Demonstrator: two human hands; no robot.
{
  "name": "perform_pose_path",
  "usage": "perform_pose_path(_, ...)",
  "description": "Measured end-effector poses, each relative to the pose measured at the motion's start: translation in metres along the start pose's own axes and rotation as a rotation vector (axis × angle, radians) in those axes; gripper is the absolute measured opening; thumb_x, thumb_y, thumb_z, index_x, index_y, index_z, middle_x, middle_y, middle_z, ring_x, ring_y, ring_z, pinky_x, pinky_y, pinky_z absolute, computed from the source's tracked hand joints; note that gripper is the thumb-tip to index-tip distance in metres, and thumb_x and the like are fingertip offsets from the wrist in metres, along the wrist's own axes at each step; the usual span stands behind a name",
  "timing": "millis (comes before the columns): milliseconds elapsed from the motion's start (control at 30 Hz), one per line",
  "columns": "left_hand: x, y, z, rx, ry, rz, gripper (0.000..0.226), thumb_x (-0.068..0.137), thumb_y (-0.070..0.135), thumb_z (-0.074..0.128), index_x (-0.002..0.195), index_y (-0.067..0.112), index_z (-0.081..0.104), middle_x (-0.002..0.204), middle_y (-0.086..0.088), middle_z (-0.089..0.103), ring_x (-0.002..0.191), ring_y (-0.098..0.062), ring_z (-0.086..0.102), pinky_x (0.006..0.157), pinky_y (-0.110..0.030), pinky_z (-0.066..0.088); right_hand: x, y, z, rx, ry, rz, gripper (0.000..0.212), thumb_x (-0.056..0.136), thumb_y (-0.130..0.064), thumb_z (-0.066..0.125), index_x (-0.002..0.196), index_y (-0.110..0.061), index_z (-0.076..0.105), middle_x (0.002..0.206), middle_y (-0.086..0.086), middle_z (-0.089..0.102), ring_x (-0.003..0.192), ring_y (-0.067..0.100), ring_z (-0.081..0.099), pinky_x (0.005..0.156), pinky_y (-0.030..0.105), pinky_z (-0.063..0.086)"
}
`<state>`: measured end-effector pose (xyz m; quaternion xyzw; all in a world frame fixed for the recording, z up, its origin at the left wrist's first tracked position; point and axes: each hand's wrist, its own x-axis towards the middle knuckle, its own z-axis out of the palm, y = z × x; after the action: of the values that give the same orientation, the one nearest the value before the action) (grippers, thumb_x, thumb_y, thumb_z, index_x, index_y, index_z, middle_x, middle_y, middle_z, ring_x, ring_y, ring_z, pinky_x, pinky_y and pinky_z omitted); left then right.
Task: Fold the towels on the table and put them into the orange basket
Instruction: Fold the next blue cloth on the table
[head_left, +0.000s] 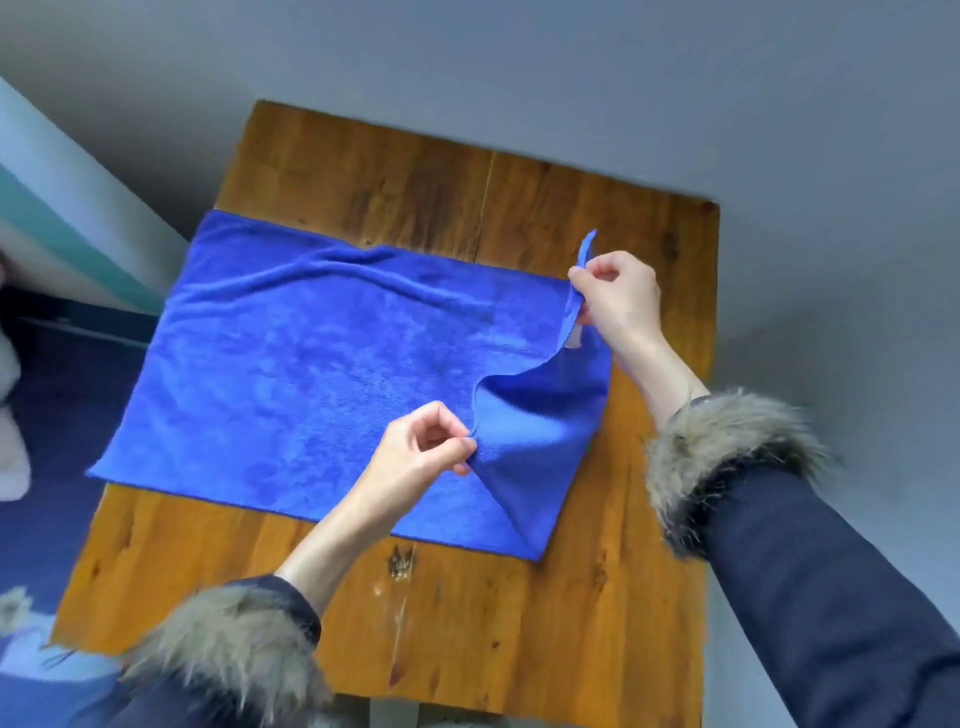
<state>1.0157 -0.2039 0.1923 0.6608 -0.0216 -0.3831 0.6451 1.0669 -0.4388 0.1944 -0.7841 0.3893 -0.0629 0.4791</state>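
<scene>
Both the left hand (423, 447) and right hand (618, 296) pinch the blue towel's (291, 374) lifted right edge; uneven pulling could skew the fold or drag it across the wooden surface (467, 623).

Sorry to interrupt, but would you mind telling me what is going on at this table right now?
A person in a dark coat with fur cuffs is folding a blue towel spread on a wooden table. The right hand pinches the towel's far right corner and the left hand pinches its right edge nearer the person, both lifting that end off the wood. The rest lies flat, with no fold finished. No orange basket is in view.
</scene>
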Motion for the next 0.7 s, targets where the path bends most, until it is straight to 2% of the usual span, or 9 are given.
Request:
perform_pose_path(100,-0.017,0.010,-0.049,-0.101,0.055,0.039,0.018,0.064,0.018,0.065,0.069,0.009,0.051,0.059,0.006,0.058,0.055,-0.010,0.056,0.061,-0.018,0.047,-0.019,-0.043,0.040,0.025,-0.023,-0.048,0.019,0.080,-0.022,0.065,0.065,-0.026,0.053,0.078,0.000,0.064,0.084,0.032,0.066,0.081,0.050,0.053)
perform_pose_path(200,-0.029,0.020,-0.093,-0.202,0.092,0.090,0.021,0.056,0.027,0.066,0.064,0.013,0.053,0.062,0.004,0.057,0.057,-0.012,0.055,0.062,-0.022,0.050,-0.037,-0.083,0.080,0.066,-0.032,-0.106,0.018,0.080,-0.021,0.065,0.066,-0.025,0.054,0.070,-0.006,0.059,0.077,0.025,0.063,0.078,0.051,0.054)
perform_pose_path(367,-0.050,0.032,-0.166,-0.218,0.131,0.178,0.018,0.056,0.025,0.064,0.063,0.014,0.051,0.063,0.002,0.053,0.058,-0.013,0.056,0.064,-0.028,0.046,-0.064,-0.140,0.156,0.078,-0.083,-0.209,0.015,0.077,-0.023,0.065,0.066,-0.025,0.056,0.068,-0.008,0.060,0.074,0.019,0.061,0.078,0.048,0.054)
perform_pose_path(500,-0.062,0.026,-0.221,-0.221,0.244,0.167,0.016,0.059,0.018,0.063,0.064,0.011,0.049,0.061,0.005,0.051,0.057,-0.011,0.054,0.063,-0.024,0.048,-0.078,-0.168,0.215,0.080,-0.164,-0.250,0.016,0.079,-0.021,0.065,0.066,-0.024,0.056,0.069,-0.007,0.061,0.076,0.021,0.063,0.078,0.045,0.055)
perform_pose_path(567,-0.060,0.010,-0.242,-0.100,0.415,0.079,0.011,0.066,0.013,0.060,0.065,0.010,0.049,0.061,0.005,0.052,0.060,-0.012,0.054,0.067,-0.029,0.047,-0.082,-0.170,0.242,0.071,-0.219,-0.217,0.014,0.082,-0.019,0.062,0.069,-0.021,0.057,0.073,-0.002,0.063,0.074,0.021,0.064,0.071,0.037,0.056)
perform_pose_path(633,-0.055,-0.012,-0.257,0.137,0.607,-0.049,0.011,0.076,0.011,0.061,0.069,0.010,0.052,0.067,0.003,0.055,0.069,-0.016,0.055,0.068,-0.027,0.042,-0.084,-0.160,0.265,0.052,-0.280,-0.153,0.009,0.085,-0.017,0.056,0.078,-0.016,0.061,0.081,0.004,0.066,0.075,0.018,0.064,0.066,0.029,0.054)
perform_pose_path(700,-0.050,-0.033,-0.266,0.274,0.713,-0.141,0.005,0.083,0.010,0.058,0.078,0.009,0.057,0.077,0.002,0.058,0.077,-0.015,0.053,0.064,-0.023,0.037,-0.081,-0.138,0.280,-0.120,-0.285,-0.157,0.015,0.088,-0.019,0.050,0.094,-0.014,0.063,0.095,0.006,0.067,0.091,0.021,0.063,0.080,0.032,0.052)
